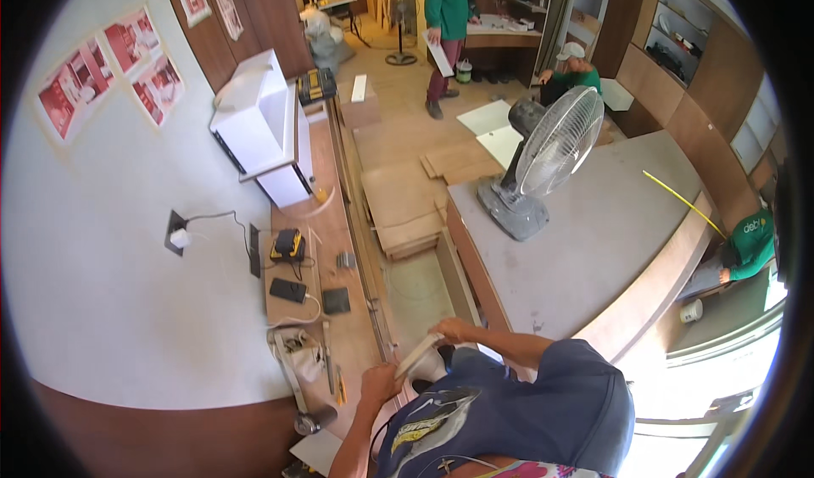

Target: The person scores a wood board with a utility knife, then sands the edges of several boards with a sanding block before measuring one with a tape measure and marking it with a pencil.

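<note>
My left hand (381, 385) and my right hand (455, 330) are both closed around a short, pale wooden strip (418, 357), one at each end. The strip slants up to the right in front of my body. Beside my left hand, on the long wooden bench, lie a utility knife with an orange body (341, 385) and a slim tool (328, 355). A cloth pouch (301, 352) rests near them.
To the right stands a large grey-topped table (593, 240) with a fan (555, 143) on it and a yellow measuring tape (682, 200) across its far edge. A battery charger (287, 246), phone (288, 290) and white drawer boxes (254, 130) sit on the bench. Several people work nearby.
</note>
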`<state>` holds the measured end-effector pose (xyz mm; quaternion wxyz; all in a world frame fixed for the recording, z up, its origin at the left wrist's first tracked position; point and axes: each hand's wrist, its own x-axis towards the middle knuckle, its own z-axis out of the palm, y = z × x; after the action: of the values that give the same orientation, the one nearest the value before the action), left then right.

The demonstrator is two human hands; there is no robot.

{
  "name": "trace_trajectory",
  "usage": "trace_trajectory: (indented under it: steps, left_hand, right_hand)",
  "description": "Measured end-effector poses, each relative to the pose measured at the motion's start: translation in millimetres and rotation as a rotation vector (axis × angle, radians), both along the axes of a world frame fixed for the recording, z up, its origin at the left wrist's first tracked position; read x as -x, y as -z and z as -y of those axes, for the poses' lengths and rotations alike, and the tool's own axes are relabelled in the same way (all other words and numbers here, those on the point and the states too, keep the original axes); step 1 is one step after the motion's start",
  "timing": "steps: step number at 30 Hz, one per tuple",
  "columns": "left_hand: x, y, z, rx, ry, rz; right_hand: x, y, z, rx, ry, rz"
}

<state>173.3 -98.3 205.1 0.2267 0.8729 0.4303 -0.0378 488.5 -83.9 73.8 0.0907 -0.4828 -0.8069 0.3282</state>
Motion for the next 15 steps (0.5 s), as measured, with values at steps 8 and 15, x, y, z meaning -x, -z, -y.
trace_trajectory:
  steps: [8, 15]
  left_hand:
    - [-46.0, -4.8, -38.8, -0.023, 0.271, 0.109]
    - [-115.3, 36.1, -78.1, -0.045, 0.642, 0.050]
  right_hand:
    - [-43.3, -25.7, 51.4, 0.029, 0.240, -0.152]
    - [-116.3, -12.5, 63.7, 0.054, 0.208, -0.535]
